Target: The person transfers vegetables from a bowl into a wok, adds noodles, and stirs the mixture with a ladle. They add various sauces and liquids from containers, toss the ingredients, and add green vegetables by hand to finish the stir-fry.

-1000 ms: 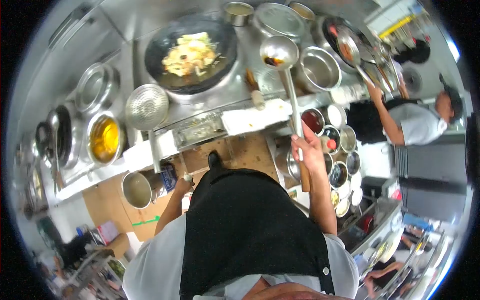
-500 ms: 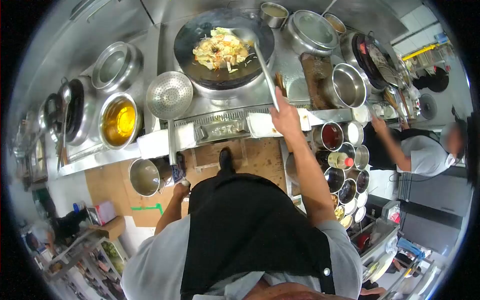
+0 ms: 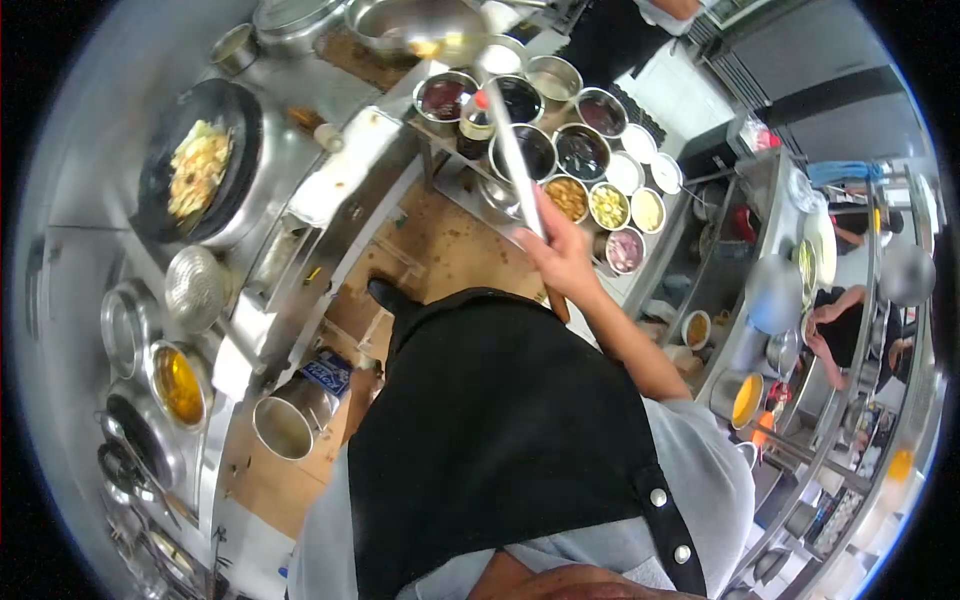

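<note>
My right hand [image 3: 562, 250] is closed around the handle of a long metal ladle [image 3: 513, 150]. The ladle's bowl, blurred, is over the far pots, with something yellowish showing in it. Below the handle are pots of dark sauces and bowls of chopped ingredients. My left hand [image 3: 363, 384] hangs low beside the apron, its fingers curled; what they hold, if anything, is hidden. Close to it are a blue printed package [image 3: 327, 371] and a metal pot [image 3: 284, 428]. The wok [image 3: 240, 200] on the stove at left holds cooked food with cabbage-like pieces [image 3: 199, 168].
A perforated skimmer [image 3: 195, 289] lies across the stove edge, near a bowl of yellow oil [image 3: 180, 386]. A red-capped bottle [image 3: 477, 125] stands among the sauce pots. Shelving [image 3: 800, 440] lines the right side, where other people stand.
The view has swung to the right. My right hand has moved the ladle from the wok to above the sauce pots and ingredient bowls. My left hand stays low.
</note>
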A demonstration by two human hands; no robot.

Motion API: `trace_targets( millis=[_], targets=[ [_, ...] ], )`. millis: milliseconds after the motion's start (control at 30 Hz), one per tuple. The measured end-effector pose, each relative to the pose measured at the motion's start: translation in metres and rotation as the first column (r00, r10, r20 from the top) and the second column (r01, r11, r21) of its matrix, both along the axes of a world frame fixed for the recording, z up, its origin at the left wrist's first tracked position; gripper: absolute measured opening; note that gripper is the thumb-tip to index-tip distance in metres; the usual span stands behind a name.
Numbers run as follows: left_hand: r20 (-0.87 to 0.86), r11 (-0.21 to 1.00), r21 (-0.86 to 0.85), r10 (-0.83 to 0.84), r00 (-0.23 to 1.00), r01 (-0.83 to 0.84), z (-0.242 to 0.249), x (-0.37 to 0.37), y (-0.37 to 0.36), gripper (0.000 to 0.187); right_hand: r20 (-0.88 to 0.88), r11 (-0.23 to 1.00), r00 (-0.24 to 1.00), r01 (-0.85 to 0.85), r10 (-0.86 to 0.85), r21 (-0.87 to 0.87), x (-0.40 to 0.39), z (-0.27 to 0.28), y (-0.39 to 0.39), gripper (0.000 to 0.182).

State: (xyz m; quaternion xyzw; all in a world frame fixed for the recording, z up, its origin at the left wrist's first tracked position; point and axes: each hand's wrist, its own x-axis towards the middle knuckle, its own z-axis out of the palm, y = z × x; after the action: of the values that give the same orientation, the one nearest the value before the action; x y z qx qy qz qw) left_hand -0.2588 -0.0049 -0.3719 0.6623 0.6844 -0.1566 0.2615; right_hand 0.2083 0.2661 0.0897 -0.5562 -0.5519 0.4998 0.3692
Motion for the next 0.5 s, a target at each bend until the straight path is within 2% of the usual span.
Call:
trace_targets(
  millis=[33,67,100,133,167,200,267,333,467,500],
  targets=[
    [0.237,0.938,-0.112,0.345,0.908,-0.327,0.009,0.012,0.006,0.021,0.043,0.996,0.995,0.091,-0.09,-0.021,0.023,-0.006,-0.02,0.07],
    [0.401,0.761,-0.293,0.648,0.648,-0.579,0.02,0.019,0.013,0.026,0.076,0.988,0.986,0.152,-0.15,-0.031,0.041,-0.017,-0.03,0.07],
    [0.374,0.801,-0.267,0.598,0.709,-0.536,0.045,0.028,0.022,0.025,0.108,0.976,0.972,0.214,-0.209,-0.04,0.06,-0.028,-0.041,0.07],
    [0.379,0.804,-0.258,0.594,0.709,-0.536,0.065,0.038,0.03,0.025,0.145,0.97,0.96,0.232,-0.24,0.074,0.076,-0.045,-0.045,0.07],
    [0.384,0.806,-0.249,0.591,0.71,-0.536,0.092,0.051,0.04,0.025,0.21,0.979,0.956,0.201,-0.204,0.035,0.09,-0.05,-0.047,0.07],
    [0.416,0.772,-0.259,0.632,0.654,-0.581,0.128,0.074,0.05,0.025,0.273,0.986,0.948,0.169,-0.162,-0.004,0.104,-0.055,-0.048,0.07],
    [0.422,0.743,-0.201,0.654,0.628,-0.638,0.151,0.093,0.06,0.028,0.341,0.981,0.935,0.148,-0.096,-0.128,0.119,-0.082,-0.05,0.069],
    [0.372,0.748,-0.069,0.634,0.678,-0.661,0.152,0.1,0.059,0.032,0.29,0.976,0.954,0.131,-0.076,-0.174,0.12,-0.086,-0.05,0.067],
    [0.378,0.633,-0.238,0.759,0.53,-0.736,0.146,0.093,0.052,0.042,0.294,0.969,0.955,0.106,-0.037,-0.222,0.126,-0.095,-0.042,0.066],
    [0.392,0.615,-0.231,0.768,0.506,-0.754,0.13,0.088,0.041,0.042,0.287,0.967,0.958,0.097,-0.025,-0.237,0.127,-0.095,-0.04,0.066]
  ],
)
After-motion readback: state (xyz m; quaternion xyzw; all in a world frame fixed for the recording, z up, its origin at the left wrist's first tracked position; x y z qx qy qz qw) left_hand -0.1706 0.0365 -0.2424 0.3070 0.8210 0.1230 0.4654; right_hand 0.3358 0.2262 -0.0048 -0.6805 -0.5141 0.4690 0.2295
